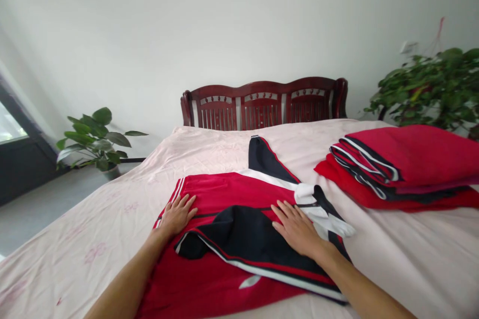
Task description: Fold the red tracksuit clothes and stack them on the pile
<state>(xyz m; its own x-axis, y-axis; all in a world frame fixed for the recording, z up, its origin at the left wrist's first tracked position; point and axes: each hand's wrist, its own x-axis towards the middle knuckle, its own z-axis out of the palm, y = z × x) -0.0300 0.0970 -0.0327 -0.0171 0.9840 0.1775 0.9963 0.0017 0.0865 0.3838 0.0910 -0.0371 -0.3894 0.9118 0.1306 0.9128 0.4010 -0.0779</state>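
While both palms press flat on it, a red jacket (224, 194) with black sleeves and white stripes lies spread across the near middle of the bed (411, 259), its lower part running to the bed's near edge. The left hand (177, 215) rests open on the jacket's left side, fingers spread and pointing toward the headboard, gripping nothing. The right hand (297, 229) lies open as well, fingers apart, flat on the spot where a black sleeve (247, 237) is folded across the red body; it pins the cloth down rather than clutching it. That folded sleeve runs slantwise from just right of the left hand down toward the near right of the garment. The other sleeve (264, 159) stretches away toward the far edge of the bed. Just beyond the right hand's fingertips sits the white collar (318, 207). Well apart, near the right edge of the bed, a stack of folded red garments (407, 164) rests on the pale pink sheet. Past the far edge stands a dark wooden headboard (264, 102), with a potted plant (95, 142) on the floor off the far left corner and a leafy plant (434, 87) off the far right corner.
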